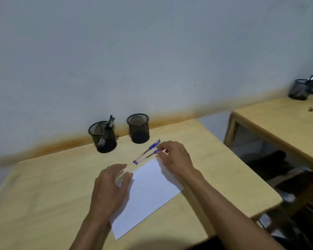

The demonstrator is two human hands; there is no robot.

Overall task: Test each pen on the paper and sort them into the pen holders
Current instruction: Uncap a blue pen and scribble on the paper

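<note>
Two blue-capped pens lie side by side on the wooden desk (43, 186), just beyond the white paper (148, 192). My right hand (175, 157) reaches over the paper's far corner, its thumb and forefinger curled round the cap end of the nearer pen (145, 156). The farther pen (152, 146) lies next to the forefinger's tip. My left hand (112, 184) rests flat with relaxed fingers on the paper's left edge. At the back stand two black mesh pen holders: the left holder (103, 137) has pens in it, the right holder (138, 129) looks empty.
The wall runs close behind the holders. A second wooden desk (278, 121) stands to the right across a gap, with two more mesh holders (299, 89) at its far end. Dark clutter fills the floor between the desks.
</note>
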